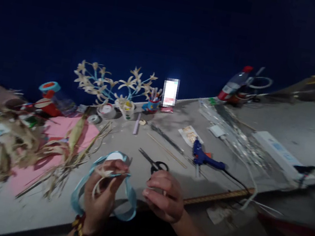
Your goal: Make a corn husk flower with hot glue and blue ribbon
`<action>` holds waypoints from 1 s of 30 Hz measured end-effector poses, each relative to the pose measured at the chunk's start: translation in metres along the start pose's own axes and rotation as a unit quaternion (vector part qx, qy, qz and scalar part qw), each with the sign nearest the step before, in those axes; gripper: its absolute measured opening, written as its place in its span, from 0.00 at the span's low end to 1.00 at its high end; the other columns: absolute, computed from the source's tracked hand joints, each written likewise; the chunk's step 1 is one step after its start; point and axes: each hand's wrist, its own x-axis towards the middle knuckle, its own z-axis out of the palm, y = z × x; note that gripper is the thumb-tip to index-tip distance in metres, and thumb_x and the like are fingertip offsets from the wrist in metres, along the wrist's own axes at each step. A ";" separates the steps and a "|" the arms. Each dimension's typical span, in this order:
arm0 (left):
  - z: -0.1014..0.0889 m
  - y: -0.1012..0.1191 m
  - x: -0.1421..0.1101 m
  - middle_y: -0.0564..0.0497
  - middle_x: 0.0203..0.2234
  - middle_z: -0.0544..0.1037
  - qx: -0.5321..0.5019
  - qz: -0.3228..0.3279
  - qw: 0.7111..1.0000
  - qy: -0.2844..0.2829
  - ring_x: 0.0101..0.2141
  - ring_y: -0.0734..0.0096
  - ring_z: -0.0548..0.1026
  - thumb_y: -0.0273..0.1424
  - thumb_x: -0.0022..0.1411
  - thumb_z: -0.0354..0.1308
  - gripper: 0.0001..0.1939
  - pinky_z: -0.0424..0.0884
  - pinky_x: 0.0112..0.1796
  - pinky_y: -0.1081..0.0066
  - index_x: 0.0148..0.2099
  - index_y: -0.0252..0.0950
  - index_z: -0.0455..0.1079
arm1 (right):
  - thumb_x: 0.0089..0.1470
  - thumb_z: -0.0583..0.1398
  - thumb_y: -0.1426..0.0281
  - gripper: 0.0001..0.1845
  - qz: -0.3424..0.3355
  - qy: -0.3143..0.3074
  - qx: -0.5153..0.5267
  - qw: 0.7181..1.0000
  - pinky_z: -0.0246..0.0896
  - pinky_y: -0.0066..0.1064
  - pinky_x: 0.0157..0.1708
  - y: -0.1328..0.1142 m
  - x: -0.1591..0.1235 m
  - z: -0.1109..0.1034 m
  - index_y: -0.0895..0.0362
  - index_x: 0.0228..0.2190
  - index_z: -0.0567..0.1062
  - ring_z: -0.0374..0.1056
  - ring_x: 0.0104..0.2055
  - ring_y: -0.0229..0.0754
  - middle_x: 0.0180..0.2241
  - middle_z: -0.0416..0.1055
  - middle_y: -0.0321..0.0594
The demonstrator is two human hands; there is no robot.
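Light-blue ribbon (131,205) hangs in a loose loop around the left hand (100,196), whose thumb and fingers are pinched together on part of it, with a pale strip-petalled piece (103,172) against the same fingers. The right hand (164,197) is apart from it, fingers curled toward the thumb; whether something small sits between them I cannot tell. Just beyond that hand lie black-handled scissors (154,163), blades pointing away to the left. Farther right on the grey table (124,138) rests a blue glue gun (209,160), near a small clear packet (188,134). On the left, dried husks (26,144) are heaped partly over pink paper (27,173). Along the back stand a white cup (127,114) near pale flowers (127,84) on blue stems, a pen holder (151,106), a glowing screen (170,92) and, farther right, a tilted red-capped bottle (234,85).
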 end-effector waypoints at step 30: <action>0.010 -0.011 -0.004 0.50 0.34 0.80 -0.044 -0.066 0.997 0.022 0.39 0.64 0.79 0.26 0.54 0.68 0.04 0.80 0.39 0.70 0.34 0.37 0.78 | 0.49 0.59 0.69 0.17 0.451 -0.231 -0.229 0.831 0.67 0.37 0.44 0.135 -0.051 -0.180 0.57 0.41 0.77 0.72 0.45 0.50 0.46 0.75 0.48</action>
